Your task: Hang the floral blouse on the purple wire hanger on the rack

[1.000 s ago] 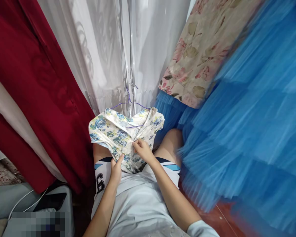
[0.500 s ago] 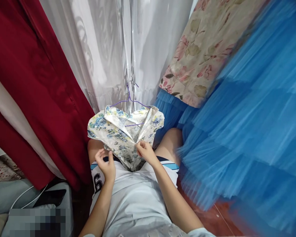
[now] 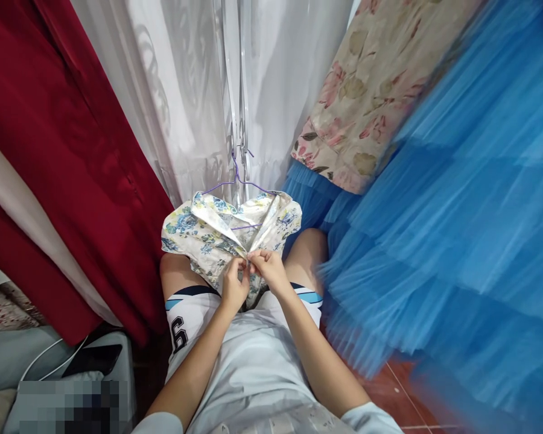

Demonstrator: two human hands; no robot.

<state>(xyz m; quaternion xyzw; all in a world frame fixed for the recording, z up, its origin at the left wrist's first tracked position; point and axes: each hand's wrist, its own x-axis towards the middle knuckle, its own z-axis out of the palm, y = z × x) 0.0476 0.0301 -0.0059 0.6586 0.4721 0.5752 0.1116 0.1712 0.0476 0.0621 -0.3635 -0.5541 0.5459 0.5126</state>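
Note:
A white blouse with blue and yellow flowers point(image 3: 208, 247) hangs on a purple wire hanger point(image 3: 236, 176) in front of my lap. Its collar lies open in a V. At the bottom of that V, my left hand point(image 3: 235, 283) pinches the front edge of the blouse with thumb and fingers. Right beside it, my right hand point(image 3: 269, 270) is closed on the other front edge. The fingertips of both hands nearly meet there. Any button between them is too small to make out.
White curtains point(image 3: 185, 90) hang behind the hanger. Dark red cloth point(image 3: 72, 150) hangs at the left. To the right are a flowered cloth point(image 3: 344, 114) and a layered blue tulle skirt point(image 3: 434, 241). A dark phone-like slab point(image 3: 95, 360) and white cable lie at lower left.
My left hand, apart from the blouse and half open before, has moved right and up to its front edge and closed there. My right hand stays at the same spot on the blouse.

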